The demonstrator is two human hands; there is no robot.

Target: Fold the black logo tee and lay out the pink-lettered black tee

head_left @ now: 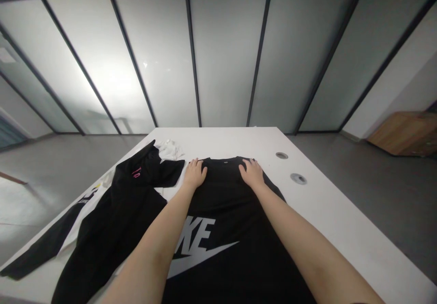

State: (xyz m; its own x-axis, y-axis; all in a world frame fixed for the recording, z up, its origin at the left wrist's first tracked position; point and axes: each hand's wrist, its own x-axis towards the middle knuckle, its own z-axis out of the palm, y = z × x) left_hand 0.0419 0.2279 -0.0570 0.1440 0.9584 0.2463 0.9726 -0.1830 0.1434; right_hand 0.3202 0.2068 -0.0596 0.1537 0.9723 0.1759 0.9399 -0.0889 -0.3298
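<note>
A black T-shirt with large grey lettering and a swoosh lies spread on the white table, its collar at the far end. My left hand rests on its left shoulder, fingers stretched forward and thumb out to the side. On the opposite shoulder lies my right hand, flat with its fingers apart. Both forearms reach over the shirt and cover part of the lettering. Neither hand visibly grips the cloth.
Left of the shirt lies a black garment with pink letters, over white and black clothing. A crumpled white cloth sits behind it. Two round grommets are set in the table at right. Frosted glass panels stand beyond.
</note>
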